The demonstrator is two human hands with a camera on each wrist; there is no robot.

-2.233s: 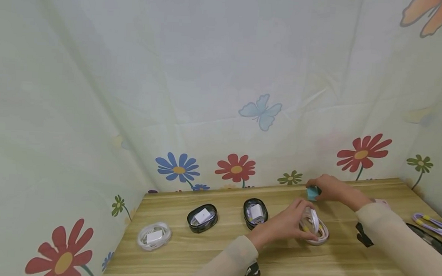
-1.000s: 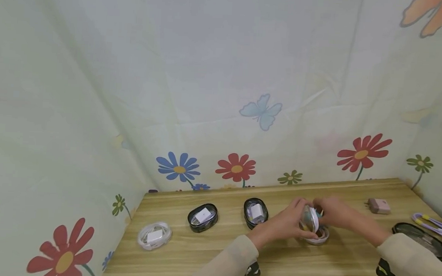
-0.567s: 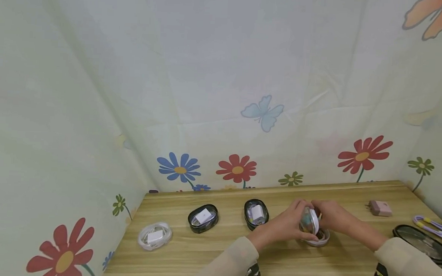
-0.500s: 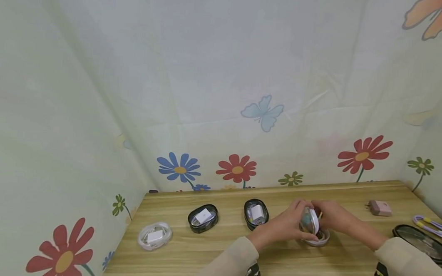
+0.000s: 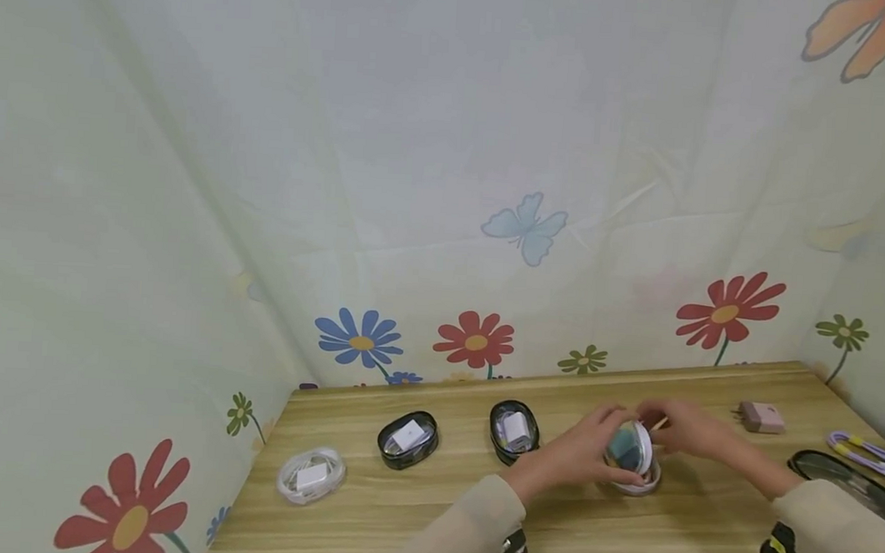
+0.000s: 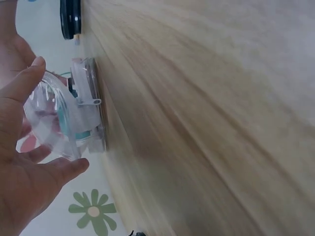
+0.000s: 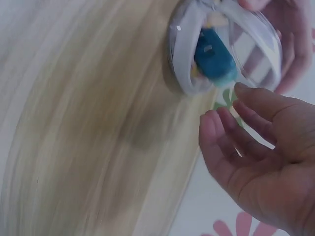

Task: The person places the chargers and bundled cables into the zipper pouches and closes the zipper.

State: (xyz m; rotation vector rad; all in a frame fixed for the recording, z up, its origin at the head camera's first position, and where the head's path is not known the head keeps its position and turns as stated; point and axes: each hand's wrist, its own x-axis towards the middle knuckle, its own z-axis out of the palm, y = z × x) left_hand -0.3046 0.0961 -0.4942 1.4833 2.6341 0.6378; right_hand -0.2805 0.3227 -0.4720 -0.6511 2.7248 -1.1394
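A clear oval zip case (image 5: 643, 444) with a white rim stands on the wooden table, its lid raised. My left hand (image 5: 570, 452) pinches that lid between thumb and fingers; the left wrist view shows the hand (image 6: 29, 177) around the clear plastic and a small zip pull (image 6: 91, 102) on the case's side. Inside the case lies a teal charger (image 7: 215, 56), with something yellowish partly hidden beside it. My right hand (image 7: 275, 142) is just beside the opening, fingers loosely bent, thumb apart, nothing between them.
To the left are a white case (image 5: 282, 479) and two black cases (image 5: 407, 462) (image 5: 494, 436), each with a white charger inside. On the right lie a pink charger (image 5: 761, 417), a lavender cable (image 5: 870, 457) and a black case (image 5: 845, 485). A flowered cloth (image 5: 415, 225) hangs behind.
My right hand brought the teal charger from the table's back into the clear case, let go and drew back slightly. My left hand kept the lid, shifting it a little right.
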